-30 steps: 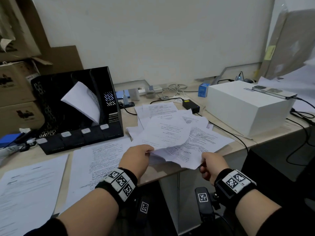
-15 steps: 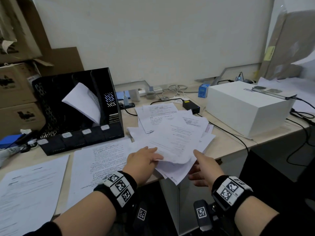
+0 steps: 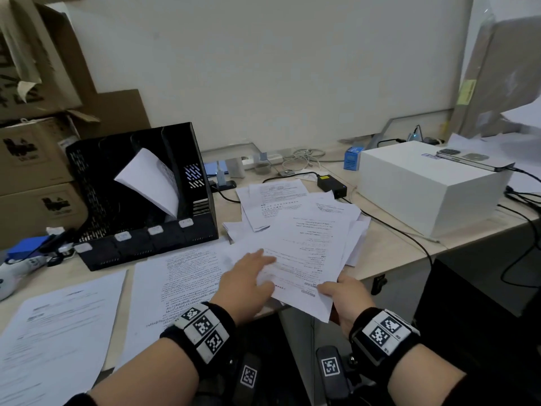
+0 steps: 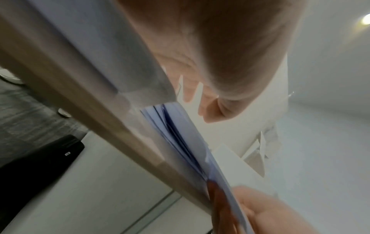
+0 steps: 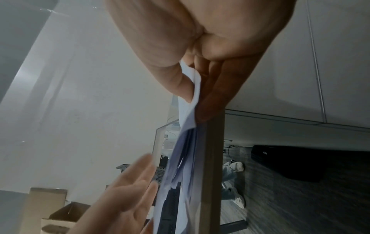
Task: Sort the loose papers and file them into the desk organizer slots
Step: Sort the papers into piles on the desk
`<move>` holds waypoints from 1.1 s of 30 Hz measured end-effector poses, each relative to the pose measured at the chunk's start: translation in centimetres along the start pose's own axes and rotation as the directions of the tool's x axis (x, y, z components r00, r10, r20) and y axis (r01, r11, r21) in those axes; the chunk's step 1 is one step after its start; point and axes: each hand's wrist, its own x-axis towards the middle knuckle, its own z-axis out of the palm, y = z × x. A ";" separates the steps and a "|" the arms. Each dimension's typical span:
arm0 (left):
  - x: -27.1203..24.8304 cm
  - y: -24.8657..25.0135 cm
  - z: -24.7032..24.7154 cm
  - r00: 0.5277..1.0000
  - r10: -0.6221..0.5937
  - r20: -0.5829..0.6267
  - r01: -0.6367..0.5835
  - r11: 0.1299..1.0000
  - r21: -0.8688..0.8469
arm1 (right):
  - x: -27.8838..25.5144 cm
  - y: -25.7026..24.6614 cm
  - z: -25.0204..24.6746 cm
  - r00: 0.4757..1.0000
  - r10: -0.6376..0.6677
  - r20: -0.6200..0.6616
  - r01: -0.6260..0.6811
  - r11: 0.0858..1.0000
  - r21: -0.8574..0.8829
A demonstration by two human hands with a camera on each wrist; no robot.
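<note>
- Currently the right hand (image 3: 345, 300) pinches the near edge of a fanned stack of white printed papers (image 3: 307, 247); the right wrist view shows the thumb on top and the fingers (image 5: 212, 95) underneath, at the front edge of the light wooden tabletop (image 3: 392, 253).
- Left hand (image 3: 248, 282) lies flat on the same stack, fingers straight and spread, pressing down on the top sheet; it grips nothing.
- The stack overhangs the near edge of the tabletop, its sheets skewed and not squared up; edges look loosely splayed in the left wrist view.
- More loose white sheets (image 3: 272, 200) lie on the tabletop just beyond the stack, partly under it.
- A black mesh desk organizer with upright slots (image 3: 140, 206) stands at far left of the stack, well apart from both hands; one white sheet (image 3: 149, 180) leans tilted inside a slot. Which slot cannot be told.
- Two printed documents lie flat on the tabletop near left: one (image 3: 181, 288) just beside the left hand, another (image 3: 58, 326) further left.
- A white rectangular box (image 3: 424, 189) sits far right, with a phone (image 3: 474, 161) on top.
- A black power adapter (image 3: 332, 184) and its cable lie between the box and the loose sheets.
- Brown cardboard boxes (image 3: 29, 159) stand at the far left behind the organizer.
</note>
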 end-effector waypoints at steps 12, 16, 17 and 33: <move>3.2 -1.8 -2.1 0.931 -0.366 0.014 0.360 0.920 0.153 | -1.5 0.5 -1.7 0.997 0.069 0.019 -0.068 0.997 -0.037; 2.6 -1.7 -1.1 0.932 -0.356 0.066 0.323 0.900 0.293 | -1.1 1.1 -1.8 0.995 0.099 0.007 -0.099 0.995 -0.006; 2.4 -1.7 -0.9 0.937 -0.341 0.069 0.304 0.900 0.313 | -1.1 1.2 -1.7 0.994 0.112 0.012 -0.112 0.994 0.008; 2.7 -1.1 -2.2 0.925 -0.370 -0.081 0.330 0.893 -0.307 | -1.2 1.5 -2.0 0.992 0.123 0.007 -0.123 0.992 -0.005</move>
